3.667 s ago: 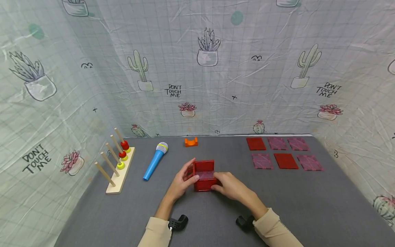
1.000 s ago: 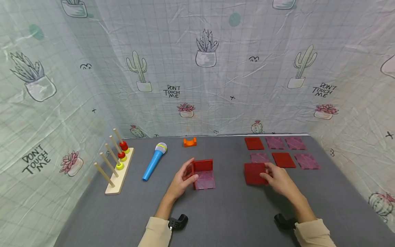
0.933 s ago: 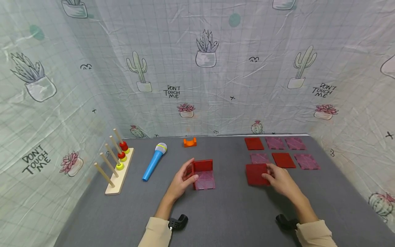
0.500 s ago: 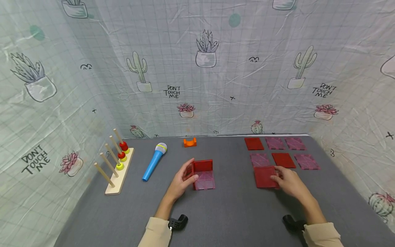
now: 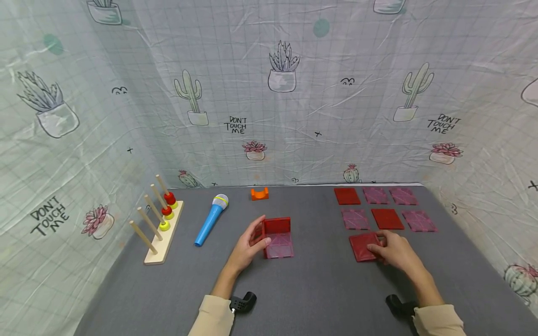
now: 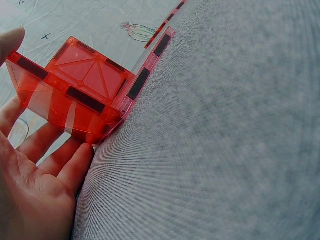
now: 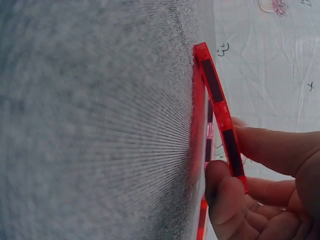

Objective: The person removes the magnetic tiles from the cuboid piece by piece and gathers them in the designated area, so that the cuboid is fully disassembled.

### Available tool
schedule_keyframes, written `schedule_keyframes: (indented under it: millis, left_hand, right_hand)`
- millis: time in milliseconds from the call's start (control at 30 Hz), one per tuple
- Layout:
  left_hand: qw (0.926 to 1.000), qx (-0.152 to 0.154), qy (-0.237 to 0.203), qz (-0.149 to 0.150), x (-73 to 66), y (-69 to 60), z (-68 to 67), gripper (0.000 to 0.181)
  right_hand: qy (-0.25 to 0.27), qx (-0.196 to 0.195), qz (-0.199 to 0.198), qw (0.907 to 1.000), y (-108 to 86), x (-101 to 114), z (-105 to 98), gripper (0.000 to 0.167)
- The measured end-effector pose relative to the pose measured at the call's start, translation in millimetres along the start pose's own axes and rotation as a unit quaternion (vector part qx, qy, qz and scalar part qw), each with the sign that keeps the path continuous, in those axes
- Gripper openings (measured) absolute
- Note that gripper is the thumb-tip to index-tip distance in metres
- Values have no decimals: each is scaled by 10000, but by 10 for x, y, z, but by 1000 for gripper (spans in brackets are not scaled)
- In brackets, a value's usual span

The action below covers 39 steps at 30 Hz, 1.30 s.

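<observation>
The left grip (image 5: 245, 249) holds an open red-and-pink box (image 5: 279, 226) by its side wall; the box stands on the worktop (image 5: 315, 289), just right of that grip. The right grip (image 5: 393, 252) pinches a tilted red tile (image 5: 361, 247) at its right side. Six flat tiles (image 5: 387, 219) lie just beyond that grip.

Looks like a small play corner, set up for filming. Cannot tell if inside a home, a lab or somewhere else. Closed in on three sides by pale cloth (image 5: 319, 158), with cactus pictures (image 5: 282, 80) and "DON'T TOUCH ME" on it. Has a grey table (image 5: 311, 289), toys like a blue microphone (image 5: 211, 220), a wooden peg stand (image 5: 165, 238) and flat red and pink tiles (image 5: 387, 219), plus little black wrist cameras (image 5: 243, 303).
</observation>
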<state>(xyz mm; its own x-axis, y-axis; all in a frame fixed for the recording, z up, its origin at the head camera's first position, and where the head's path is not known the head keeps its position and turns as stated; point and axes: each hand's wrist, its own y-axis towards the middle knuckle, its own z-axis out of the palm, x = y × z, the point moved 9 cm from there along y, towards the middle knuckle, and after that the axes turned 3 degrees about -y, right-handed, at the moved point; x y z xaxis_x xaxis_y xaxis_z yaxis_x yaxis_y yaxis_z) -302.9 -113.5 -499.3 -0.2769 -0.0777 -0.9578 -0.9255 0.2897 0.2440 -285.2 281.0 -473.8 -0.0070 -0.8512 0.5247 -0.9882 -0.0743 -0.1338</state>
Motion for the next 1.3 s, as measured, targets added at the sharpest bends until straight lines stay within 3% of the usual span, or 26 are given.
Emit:
schedule_keyframes:
  millis: [400, 700, 1100, 1300]
  left_hand:
    - [10000, 30, -1, -25, -15, -5, 0, 66]
    - [10000, 27, -5, -76, 7, 1, 6, 66]
    - [10000, 9, 9, -48, 11, 3, 2, 65]
    - [10000, 38, -30, 14, 7, -5, 10, 65]
  right_hand:
    - [-278, 137, 194, 9993, 59, -56, 18, 68]
    - [-850, 114, 274, 9959, 50, -28, -5, 63]
    - [-880, 123, 294, 9956, 45, -37, 2, 63]
    - [-937, -83, 273, 9952, 24, 0, -44, 63]
